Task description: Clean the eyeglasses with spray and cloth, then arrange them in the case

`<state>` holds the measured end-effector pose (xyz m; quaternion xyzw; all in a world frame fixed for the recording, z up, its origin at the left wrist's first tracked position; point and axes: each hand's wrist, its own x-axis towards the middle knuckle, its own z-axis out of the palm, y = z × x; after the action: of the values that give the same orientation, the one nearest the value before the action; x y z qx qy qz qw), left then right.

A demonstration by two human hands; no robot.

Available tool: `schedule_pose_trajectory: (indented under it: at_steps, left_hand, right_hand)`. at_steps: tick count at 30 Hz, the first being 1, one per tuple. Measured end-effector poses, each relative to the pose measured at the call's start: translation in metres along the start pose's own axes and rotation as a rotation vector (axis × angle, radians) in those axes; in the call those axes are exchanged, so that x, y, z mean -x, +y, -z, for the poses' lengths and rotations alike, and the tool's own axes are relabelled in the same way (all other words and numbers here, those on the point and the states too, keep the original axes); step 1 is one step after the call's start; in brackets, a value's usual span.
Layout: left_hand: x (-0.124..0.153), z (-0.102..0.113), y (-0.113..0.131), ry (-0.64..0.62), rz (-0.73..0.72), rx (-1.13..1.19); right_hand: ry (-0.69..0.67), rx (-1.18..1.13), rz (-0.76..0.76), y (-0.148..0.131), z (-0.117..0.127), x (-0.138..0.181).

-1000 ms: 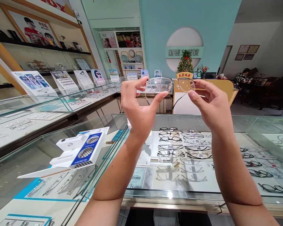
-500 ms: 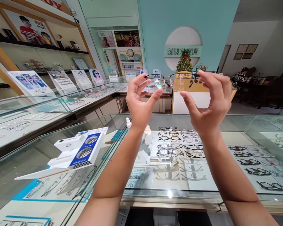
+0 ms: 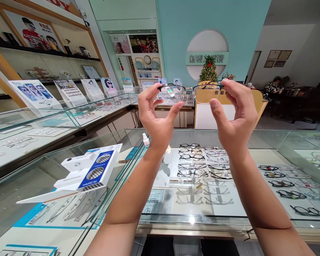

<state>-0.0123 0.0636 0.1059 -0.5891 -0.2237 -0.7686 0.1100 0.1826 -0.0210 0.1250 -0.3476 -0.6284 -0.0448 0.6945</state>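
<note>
A pair of half-rim eyeglasses (image 3: 172,85) with a dark upper rim and clear lenses is held up at eye height between my two hands. My left hand (image 3: 158,119) grips its left outer end, with the thumb apart below the lens. At the opposite end, the fingers of my right hand (image 3: 237,121) hold the frame, and the thumb is near the lower edge of that lens. A small white tag with a green mark (image 3: 170,92) shows through the left lens. The temples are mostly hidden.
Below my arms stands a glass display case (image 3: 192,222) with rows of spectacles (image 3: 192,156) inside. An opened blue-and-white box (image 3: 98,170) rests on the glass at left, near a small white bottle (image 3: 145,140). A person (image 3: 272,89) sits at the far right.
My left hand and the glasses' left end have shifted slightly left. The glasses have turned a little, and my right hand has also moved slightly left.
</note>
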Motion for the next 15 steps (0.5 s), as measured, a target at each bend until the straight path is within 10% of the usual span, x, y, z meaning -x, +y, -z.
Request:
schedule_pose_trajectory:
  at_steps: [15]
  left_hand:
    - [0.004, 0.008, 0.023, 0.041, 0.05, -0.1]
  right_hand:
    - [-0.097, -0.179, -0.162, 0.028, -0.007, -0.009]
